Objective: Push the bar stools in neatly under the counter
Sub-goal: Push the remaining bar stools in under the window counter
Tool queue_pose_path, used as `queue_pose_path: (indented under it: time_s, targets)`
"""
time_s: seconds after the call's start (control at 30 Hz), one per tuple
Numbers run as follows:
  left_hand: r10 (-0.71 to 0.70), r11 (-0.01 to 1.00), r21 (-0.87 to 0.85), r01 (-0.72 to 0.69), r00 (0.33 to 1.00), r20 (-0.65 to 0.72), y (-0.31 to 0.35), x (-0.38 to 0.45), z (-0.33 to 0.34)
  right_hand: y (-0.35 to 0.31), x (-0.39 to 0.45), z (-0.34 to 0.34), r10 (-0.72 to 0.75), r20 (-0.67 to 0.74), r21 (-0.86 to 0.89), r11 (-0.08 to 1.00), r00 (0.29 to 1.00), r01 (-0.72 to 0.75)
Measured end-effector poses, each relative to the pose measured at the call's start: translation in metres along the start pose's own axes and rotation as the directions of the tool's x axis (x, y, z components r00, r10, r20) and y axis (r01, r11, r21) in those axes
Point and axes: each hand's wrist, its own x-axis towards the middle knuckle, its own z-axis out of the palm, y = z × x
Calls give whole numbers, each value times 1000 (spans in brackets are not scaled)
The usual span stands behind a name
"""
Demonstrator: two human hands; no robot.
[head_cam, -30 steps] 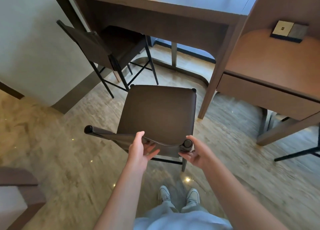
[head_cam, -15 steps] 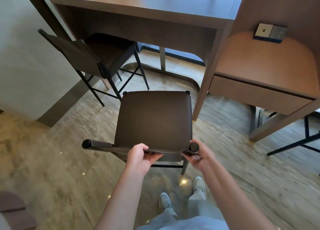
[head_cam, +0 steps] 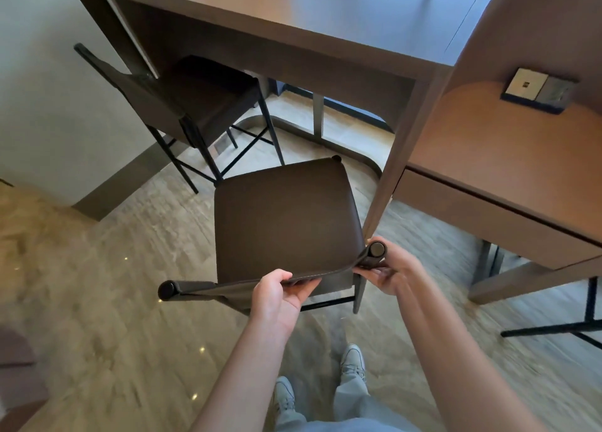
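Here both hands grip stool backrest; seat beside counter leg.

The near stool hides most of its own legs under the seat; only one rear leg and a crossbar show. The left hand has its fingertips tucked behind the backrest, out of sight. The right hand covers the backrest's right post below its round cap. The far stool sits partly under the bench, its seat lost in shadow. The bench runs off the top edge. A black frame at the right is cut off. The floor is smeared with blur.
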Motion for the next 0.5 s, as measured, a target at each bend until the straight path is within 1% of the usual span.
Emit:
queue_pose_path:
  time_s: [0.1,0.23,0.4,0.5]
  targets:
    - [0,1000,-28,0,1000,-3,-18,9,24,-33,16,-8,2,9,-45,999,1000,-1]
    - [20,999,-48,-21,1000,-22,-32,19,44,-62,29,-13,-6,20,-110,994,1000,9]
    - [32,999,1,-32,999,-24,-51,26,60,-79,39,-28,5,13,-160,987,1000,-3]
    - [39,998,54,-36,998,-45,-63,28,65,-81,41,-42,18,-1,-139,990,1000,-18]
